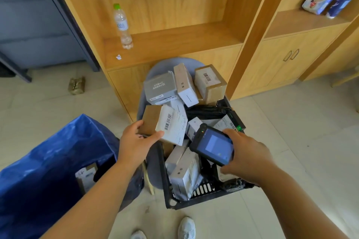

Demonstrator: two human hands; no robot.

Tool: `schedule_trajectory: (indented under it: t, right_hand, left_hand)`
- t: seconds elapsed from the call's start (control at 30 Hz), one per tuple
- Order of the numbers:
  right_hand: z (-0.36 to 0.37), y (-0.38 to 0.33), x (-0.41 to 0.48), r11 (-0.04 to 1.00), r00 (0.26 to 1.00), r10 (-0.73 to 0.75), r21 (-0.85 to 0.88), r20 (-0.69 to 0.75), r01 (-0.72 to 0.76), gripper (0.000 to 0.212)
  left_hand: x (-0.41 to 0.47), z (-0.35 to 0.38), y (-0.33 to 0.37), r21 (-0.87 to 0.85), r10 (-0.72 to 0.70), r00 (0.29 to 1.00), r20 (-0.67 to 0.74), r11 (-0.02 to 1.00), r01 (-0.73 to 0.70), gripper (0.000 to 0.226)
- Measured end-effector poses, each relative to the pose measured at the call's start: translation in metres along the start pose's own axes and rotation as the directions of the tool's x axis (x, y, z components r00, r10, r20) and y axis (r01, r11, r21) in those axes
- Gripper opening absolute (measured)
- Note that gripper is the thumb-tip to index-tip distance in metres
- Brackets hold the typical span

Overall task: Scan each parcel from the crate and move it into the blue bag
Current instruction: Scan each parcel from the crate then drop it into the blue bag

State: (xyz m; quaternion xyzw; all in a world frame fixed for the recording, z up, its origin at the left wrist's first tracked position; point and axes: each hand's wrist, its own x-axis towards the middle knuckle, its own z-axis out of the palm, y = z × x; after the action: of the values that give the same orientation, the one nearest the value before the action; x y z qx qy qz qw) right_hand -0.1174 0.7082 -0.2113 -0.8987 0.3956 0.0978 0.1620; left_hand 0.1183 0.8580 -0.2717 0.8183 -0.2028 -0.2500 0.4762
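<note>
A black crate (194,199) sits on a grey chair, heaped with several boxed parcels. My left hand (136,141) grips a brown box with a white barcode label (165,122), held over the crate's left edge. My right hand (246,155) holds a black handheld scanner (212,144), its lit screen facing up and its top end aimed at the label. The blue bag (48,161) stands open at the lower left, with a labelled parcel (86,175) lying inside it.
A wooden cabinet (174,44) stands right behind the crate, with a plastic water bottle (122,25) on its shelf. A small brownish packet (76,85) lies on the tiled floor at left. My white shoes (186,229) show below the crate.
</note>
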Motion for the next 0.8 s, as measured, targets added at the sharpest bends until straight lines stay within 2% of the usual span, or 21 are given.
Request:
schedule_trajectory:
  t: [0.1, 0.3, 0.4, 0.63, 0.73, 0.8]
  right_hand:
    - [0.0, -0.005, -0.002, 1.0, 1.0, -0.005, -0.003, -0.004, 0.005, 0.083]
    - [0.005, -0.023, -0.007, 1.0, 1.0, -0.015, -0.019, -0.003, 0.015, 0.085]
    - [0.012, -0.042, -0.009, 0.999, 1.0, -0.025, -0.03, 0.009, 0.025, 0.086]
    - [0.033, -0.119, -0.009, 0.996, 0.995, -0.091, 0.013, 0.051, 0.091, 0.084]
    - [0.044, -0.155, -0.009, 0.993, 0.991, -0.116, 0.01, 0.061, 0.115, 0.091]
    - [0.051, -0.175, -0.01, 0.993, 0.99, -0.12, 0.013, 0.069, 0.119, 0.096]
  left_hand:
    - [0.0, -0.006, -0.008, -0.022, -0.005, 1.0, -0.016, 1.0, 0.005, 0.071]
    - [-0.006, -0.026, -0.021, -0.037, -0.03, 0.998, -0.046, 0.999, 0.028, 0.068]
    - [-0.011, -0.048, -0.032, -0.097, -0.069, 0.995, -0.072, 0.993, 0.061, 0.062]
    - [-0.034, -0.135, -0.091, -0.094, -0.177, 0.976, -0.123, 0.982, 0.166, 0.042]
    - [-0.04, -0.177, -0.12, -0.054, -0.226, 0.96, -0.165, 0.974, 0.22, 0.05]
    - [-0.04, -0.201, -0.136, 0.029, -0.192, 0.955, -0.227, 0.979, 0.204, 0.058]
